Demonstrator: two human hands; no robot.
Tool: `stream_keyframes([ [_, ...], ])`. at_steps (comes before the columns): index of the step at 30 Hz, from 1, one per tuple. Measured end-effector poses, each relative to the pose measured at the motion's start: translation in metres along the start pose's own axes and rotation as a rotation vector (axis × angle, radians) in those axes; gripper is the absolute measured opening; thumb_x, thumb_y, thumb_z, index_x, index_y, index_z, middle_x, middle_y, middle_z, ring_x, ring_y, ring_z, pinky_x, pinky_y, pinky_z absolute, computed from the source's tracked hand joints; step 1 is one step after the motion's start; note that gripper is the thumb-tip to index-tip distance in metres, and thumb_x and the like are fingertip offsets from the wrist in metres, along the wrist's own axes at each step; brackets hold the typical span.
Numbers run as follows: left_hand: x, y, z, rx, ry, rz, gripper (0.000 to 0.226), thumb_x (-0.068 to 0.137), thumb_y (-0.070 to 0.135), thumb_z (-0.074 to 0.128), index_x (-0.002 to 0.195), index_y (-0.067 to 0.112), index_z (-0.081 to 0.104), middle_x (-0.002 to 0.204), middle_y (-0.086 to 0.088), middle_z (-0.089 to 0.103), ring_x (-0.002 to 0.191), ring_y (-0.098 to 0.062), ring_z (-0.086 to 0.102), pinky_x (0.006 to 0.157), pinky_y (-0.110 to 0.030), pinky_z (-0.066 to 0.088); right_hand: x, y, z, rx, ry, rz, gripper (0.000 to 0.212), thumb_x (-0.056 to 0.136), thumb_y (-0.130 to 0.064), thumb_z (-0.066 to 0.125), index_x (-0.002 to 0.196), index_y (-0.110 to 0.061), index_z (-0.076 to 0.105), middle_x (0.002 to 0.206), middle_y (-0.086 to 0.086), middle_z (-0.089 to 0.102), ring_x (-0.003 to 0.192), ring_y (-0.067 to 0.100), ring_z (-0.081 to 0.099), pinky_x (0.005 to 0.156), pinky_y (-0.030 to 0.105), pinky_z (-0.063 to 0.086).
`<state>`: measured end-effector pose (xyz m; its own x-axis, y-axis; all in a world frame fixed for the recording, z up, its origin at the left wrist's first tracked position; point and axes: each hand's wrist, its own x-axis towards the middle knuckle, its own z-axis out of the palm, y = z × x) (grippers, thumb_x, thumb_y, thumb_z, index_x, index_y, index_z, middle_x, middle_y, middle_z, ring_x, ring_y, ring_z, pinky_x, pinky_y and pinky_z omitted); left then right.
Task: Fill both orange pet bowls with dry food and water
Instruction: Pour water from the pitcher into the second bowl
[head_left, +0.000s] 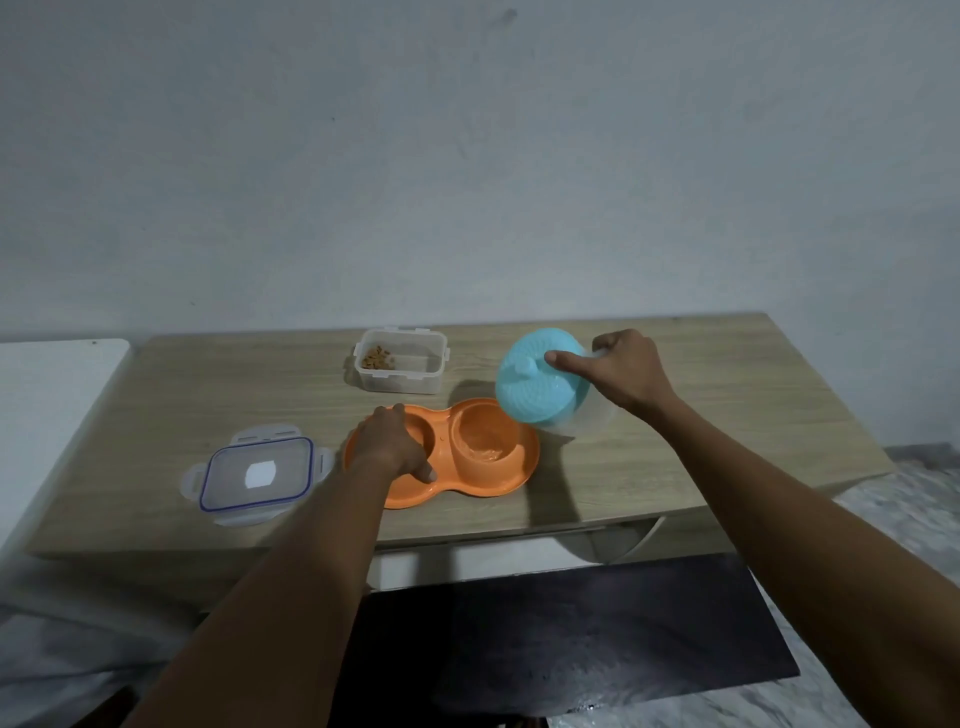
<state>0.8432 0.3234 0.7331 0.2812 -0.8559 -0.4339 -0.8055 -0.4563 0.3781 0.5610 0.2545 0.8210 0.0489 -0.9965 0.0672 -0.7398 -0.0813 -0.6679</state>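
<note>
An orange double pet bowl (498, 478) sits on the wooden table (675, 447). My left hand (395, 441) rests over its left bowl, fingers curled on the rim, hiding what is inside. The right bowl (483, 436) holds some water. My right hand (618, 371) grips a clear jug with a light blue lid (535, 384), tipped steeply over the right bowl, thumb pressing on the lid. A clear food container (402, 364) with a little dry kibble (378, 358) stands behind the bowls.
The container's clear lid with a blue seal (257, 475) lies flat on the table to the left of the bowls. A white surface (47, 405) adjoins the table's left end. A dark panel (571, 634) lies below the table's front edge.
</note>
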Motion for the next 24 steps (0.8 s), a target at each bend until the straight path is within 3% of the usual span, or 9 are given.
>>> stream_keyframes([
  [2, 0.0, 0.001, -0.001, -0.011, -0.005, -0.011, 0.127, 0.057, 0.025, 0.096, 0.158, 0.015, 0.02, 0.159, -0.01, 0.034, 0.145, -0.034, 0.034, 0.114, -0.048, 0.038, 0.001, 0.003, 0.005, 0.16, 0.037, 0.074, 0.055, 0.068, -0.057, 0.086, 0.06, -0.016, 0.051, 0.06, -0.003, 0.049, 0.059, 0.012, 0.047, 0.056, 0.031, 0.038],
  [7, 0.001, 0.002, -0.001, -0.047, -0.015, -0.027, 0.128, 0.055, 0.022, 0.097, 0.158, 0.014, 0.022, 0.158, -0.009, 0.034, 0.145, -0.033, 0.034, 0.113, -0.046, 0.038, 0.019, 0.003, 0.021, 0.445, 0.107, 0.188, 0.062, 0.061, -0.064, 0.086, 0.057, -0.025, 0.038, 0.063, -0.008, 0.041, 0.056, 0.008, 0.04, 0.052, 0.021, 0.03],
  [11, 0.002, 0.003, 0.0, -0.077, -0.002, -0.045, 0.127, 0.053, 0.021, 0.097, 0.157, 0.017, 0.024, 0.156, -0.009, 0.037, 0.143, -0.034, 0.036, 0.112, -0.048, 0.039, 0.041, 0.0, 0.038, 0.589, 0.117, 0.221, 0.062, 0.065, -0.062, 0.084, 0.058, -0.017, 0.041, 0.057, -0.002, 0.035, 0.052, 0.011, 0.033, 0.052, 0.029, 0.026],
  [24, 0.012, -0.005, 0.004, -0.101, 0.017, -0.023, 0.135, 0.04, 0.024, 0.101, 0.155, 0.012, 0.03, 0.159, -0.011, 0.034, 0.144, -0.034, 0.035, 0.112, -0.049, 0.038, 0.083, 0.014, 0.102, 0.72, -0.024, 0.27, 0.064, 0.065, -0.068, 0.077, 0.068, -0.009, 0.055, 0.066, 0.008, 0.047, 0.063, 0.017, 0.046, 0.061, 0.035, 0.035],
])
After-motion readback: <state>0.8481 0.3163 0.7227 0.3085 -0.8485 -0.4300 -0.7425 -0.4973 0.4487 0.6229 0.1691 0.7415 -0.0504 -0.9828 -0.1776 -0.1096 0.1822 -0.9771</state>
